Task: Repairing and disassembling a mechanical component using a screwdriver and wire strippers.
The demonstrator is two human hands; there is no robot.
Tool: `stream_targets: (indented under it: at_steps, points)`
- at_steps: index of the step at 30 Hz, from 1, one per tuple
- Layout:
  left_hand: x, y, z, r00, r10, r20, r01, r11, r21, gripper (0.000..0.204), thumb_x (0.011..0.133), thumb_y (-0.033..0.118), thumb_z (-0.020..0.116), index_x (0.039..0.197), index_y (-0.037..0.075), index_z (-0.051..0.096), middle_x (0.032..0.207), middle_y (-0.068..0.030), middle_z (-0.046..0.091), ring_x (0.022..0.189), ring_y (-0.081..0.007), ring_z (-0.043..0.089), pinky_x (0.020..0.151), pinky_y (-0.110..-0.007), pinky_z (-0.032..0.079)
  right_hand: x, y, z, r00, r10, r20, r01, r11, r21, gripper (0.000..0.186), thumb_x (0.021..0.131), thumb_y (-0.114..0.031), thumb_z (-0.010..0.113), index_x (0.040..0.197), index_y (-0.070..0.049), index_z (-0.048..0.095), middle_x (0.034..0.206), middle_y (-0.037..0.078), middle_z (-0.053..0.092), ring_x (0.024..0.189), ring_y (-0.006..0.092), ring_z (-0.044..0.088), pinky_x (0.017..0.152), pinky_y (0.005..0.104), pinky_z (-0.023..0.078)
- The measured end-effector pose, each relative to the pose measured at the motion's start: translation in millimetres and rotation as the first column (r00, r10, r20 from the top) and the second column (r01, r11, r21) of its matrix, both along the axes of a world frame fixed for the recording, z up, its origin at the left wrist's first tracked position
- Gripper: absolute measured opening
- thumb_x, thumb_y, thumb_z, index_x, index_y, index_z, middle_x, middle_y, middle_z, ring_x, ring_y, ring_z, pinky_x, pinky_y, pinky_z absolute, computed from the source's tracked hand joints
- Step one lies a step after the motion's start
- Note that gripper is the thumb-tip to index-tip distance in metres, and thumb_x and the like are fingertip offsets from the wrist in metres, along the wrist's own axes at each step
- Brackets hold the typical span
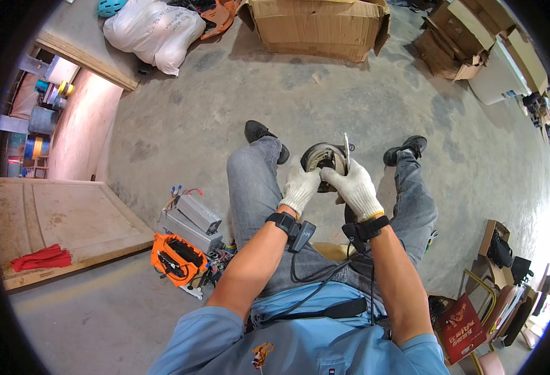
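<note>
Round dark part (314, 152) held up between spread legs (250, 178); concrete floor (218, 94) runs ahead to cardboard box (318, 28), wooden panel (100, 212) bounds left. Gloved left hand (302, 187) clasps part's near-left edge; gloved right hand (355, 187) clasps right side, thumb inward, fingers mostly hidden.

One round metal part (313, 152) in play, and it's two gloves on it: one on the left hand (300, 187), one on the right hand (356, 189)! Two black shoes (258, 130), one either side of it. Down to its left, two grey metal boxes (198, 214) and one orange-framed device (160, 253); farther left of it, one red cloth (42, 257). Well beyond it, one white sack (156, 34)!
</note>
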State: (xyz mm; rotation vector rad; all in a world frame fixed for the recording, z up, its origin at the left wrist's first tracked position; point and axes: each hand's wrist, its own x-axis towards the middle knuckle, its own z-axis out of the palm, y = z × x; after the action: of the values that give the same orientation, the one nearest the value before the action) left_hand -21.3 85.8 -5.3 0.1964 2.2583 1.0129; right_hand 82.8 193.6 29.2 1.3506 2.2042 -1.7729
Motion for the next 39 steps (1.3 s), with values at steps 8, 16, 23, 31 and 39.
stream_targets:
  at_steps: [8, 16, 23, 31, 39]
  points:
    - [3, -2, 5, 0.993, -0.082, 0.090, 0.058, 0.967, 0.247, 0.056, 0.088, 0.016, 0.075, 0.136, -0.006, 0.056, 0.119, -0.0219, 0.072, 0.109, -0.0281, 0.072, 0.097, -0.037, 0.058, 11, 5, -2, 0.991, -0.093, -0.101, 0.077, 0.986, -0.150, 0.046, 0.087, -0.034, 0.078, 0.121, -0.003, 0.073, 0.091, 0.005, 0.075, 0.067, 0.0116, 0.067, 0.054, 0.0273, 0.056]
    - [-7, -9, -18, 0.757, -0.312, 0.574, -0.266, 0.655, 0.707, 0.046, 0.102, 0.013, 0.063, 0.146, 0.001, 0.052, 0.132, -0.0134, 0.067, 0.119, -0.0224, 0.067, 0.104, -0.040, 0.057, 21, 19, 3, 0.971, -0.158, -0.177, 0.096, 0.944, -0.315, 0.038, 0.089, -0.030, 0.081, 0.114, -0.002, 0.074, 0.086, 0.002, 0.072, 0.059, 0.0085, 0.060, 0.049, 0.0243, 0.050]
    - [-8, -9, -26, 0.518, -0.343, 0.784, -0.511, 0.611, 0.605, 0.054, 0.110, 0.040, 0.056, 0.147, 0.002, 0.054, 0.138, -0.0116, 0.065, 0.122, -0.0226, 0.066, 0.107, -0.041, 0.055, 29, 29, 19, 0.982, -0.075, -0.173, 0.013, 0.943, -0.332, 0.038, 0.091, -0.032, 0.080, 0.111, -0.001, 0.074, 0.077, 0.003, 0.068, 0.052, 0.0075, 0.054, 0.047, 0.0241, 0.047]
    - [-6, -6, -25, 0.584, -0.296, 0.756, -0.499, 0.603, 0.622, 0.049, 0.113, 0.037, 0.050, 0.147, 0.002, 0.054, 0.138, -0.0135, 0.065, 0.124, -0.0249, 0.065, 0.108, -0.042, 0.055, 19, 10, 10, 0.970, -0.141, -0.200, 0.105, 0.978, -0.179, 0.053, 0.091, -0.035, 0.078, 0.129, 0.000, 0.066, 0.089, 0.008, 0.070, 0.054, 0.0124, 0.058, 0.047, 0.0264, 0.050]
    - [-8, -7, -25, 0.640, -0.281, 0.715, -0.492, 0.565, 0.662, 0.042, 0.112, 0.023, 0.053, 0.148, 0.002, 0.049, 0.135, -0.0104, 0.064, 0.119, -0.0234, 0.066, 0.105, -0.041, 0.056, 7, -15, 34, 0.992, 0.020, 0.124, -0.074, 0.892, 0.446, 0.052, 0.087, -0.041, 0.079, 0.128, -0.012, 0.066, 0.120, 0.022, 0.063, 0.108, 0.0397, 0.069, 0.093, 0.0481, 0.056]
